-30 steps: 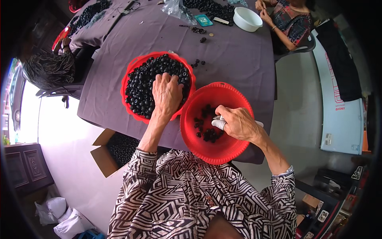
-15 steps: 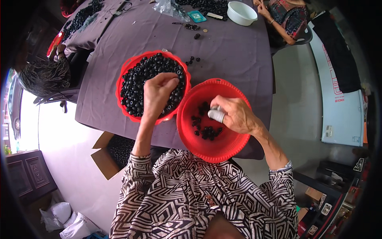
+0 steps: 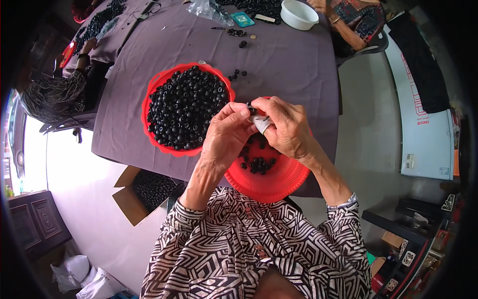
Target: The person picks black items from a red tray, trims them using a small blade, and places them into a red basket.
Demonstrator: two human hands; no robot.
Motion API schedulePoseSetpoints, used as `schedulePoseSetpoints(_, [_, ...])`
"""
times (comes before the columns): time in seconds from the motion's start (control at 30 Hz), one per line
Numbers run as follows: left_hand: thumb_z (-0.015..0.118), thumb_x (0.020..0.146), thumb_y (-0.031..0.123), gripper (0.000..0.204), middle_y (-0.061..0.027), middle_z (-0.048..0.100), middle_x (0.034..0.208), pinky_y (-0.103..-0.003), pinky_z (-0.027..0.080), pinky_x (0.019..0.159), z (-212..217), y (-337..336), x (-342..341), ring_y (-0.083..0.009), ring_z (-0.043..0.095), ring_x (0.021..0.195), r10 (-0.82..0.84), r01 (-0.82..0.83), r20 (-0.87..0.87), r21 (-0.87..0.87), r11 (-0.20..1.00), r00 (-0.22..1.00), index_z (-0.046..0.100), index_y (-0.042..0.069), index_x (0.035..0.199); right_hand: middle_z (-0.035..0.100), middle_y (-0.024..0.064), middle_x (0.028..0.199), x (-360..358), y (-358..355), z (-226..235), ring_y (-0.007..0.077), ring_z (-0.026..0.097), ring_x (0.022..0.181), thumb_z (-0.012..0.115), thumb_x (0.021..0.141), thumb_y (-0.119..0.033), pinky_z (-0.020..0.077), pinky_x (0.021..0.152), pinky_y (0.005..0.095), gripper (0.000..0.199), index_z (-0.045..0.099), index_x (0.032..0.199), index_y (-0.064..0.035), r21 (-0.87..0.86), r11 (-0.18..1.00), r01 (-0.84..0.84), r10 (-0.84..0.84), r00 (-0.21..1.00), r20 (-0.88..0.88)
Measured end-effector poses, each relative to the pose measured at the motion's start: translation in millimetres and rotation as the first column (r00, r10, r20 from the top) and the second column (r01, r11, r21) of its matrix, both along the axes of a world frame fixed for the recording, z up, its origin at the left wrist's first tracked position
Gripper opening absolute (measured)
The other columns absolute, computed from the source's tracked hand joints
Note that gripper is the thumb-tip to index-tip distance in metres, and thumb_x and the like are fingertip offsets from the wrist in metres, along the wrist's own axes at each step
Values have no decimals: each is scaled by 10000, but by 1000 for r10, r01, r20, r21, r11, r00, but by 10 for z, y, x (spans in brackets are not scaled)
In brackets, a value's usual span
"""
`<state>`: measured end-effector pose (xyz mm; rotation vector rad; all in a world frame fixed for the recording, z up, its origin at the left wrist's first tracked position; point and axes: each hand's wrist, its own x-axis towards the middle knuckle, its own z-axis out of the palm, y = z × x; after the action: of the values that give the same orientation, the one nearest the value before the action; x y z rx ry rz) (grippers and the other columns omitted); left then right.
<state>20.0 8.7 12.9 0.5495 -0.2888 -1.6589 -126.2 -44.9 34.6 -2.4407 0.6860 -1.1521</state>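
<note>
A grey-clothed table (image 3: 279, 65) is seen bearing two red baskets (image 3: 154, 94), the left one heaped with black beads (image 3: 184, 107). Above the right basket, a small black bead (image 3: 250, 108) is pinched between the fingertips of the left hand (image 3: 226, 137) and the right hand (image 3: 284, 129), the latter also closed on a pale wrapped piece (image 3: 260, 123). The bead's axis cannot be made out.

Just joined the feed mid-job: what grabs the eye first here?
Two red baskets on the grey-clothed table: the full basket at left is heaped with small black parts, the near basket holds few. Above it, the left hand and right hand meet, pinching a small black piece.
</note>
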Motion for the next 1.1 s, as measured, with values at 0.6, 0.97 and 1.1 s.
schedulePoseSetpoints(0.6, [558,846,39,179,-84,611,902,-339,491,796,-67,-51,3,-182,602,792,-86,80,-101,-58,995,991,556,6,1021,565,74,621,-148,-100,177,173,606,560,688,790,-232,453,504,278,293,486,808,-20,367,929,-39,76,993,-87])
schedulePoseSetpoints(0.97, [561,843,53,210,-91,613,1003,-365,425,911,-95,-31,-129,-196,578,951,-101,89,-216,-63,994,971,570,17,1050,469,122,565,-122,-80,268,261,431,483,712,754,-285,374,483,366,399,426,759,-6,371,926,65,50,955,-292])
schedulePoseSetpoints(1.1, [560,846,56,207,-87,618,992,-364,427,905,-133,-42,-118,-194,581,945,-117,99,-213,-90,991,970,579,25,1050,482,139,572,-123,-98,266,291,444,491,707,759,-262,376,487,375,386,419,751,-5,378,925,43,76,953,-294])
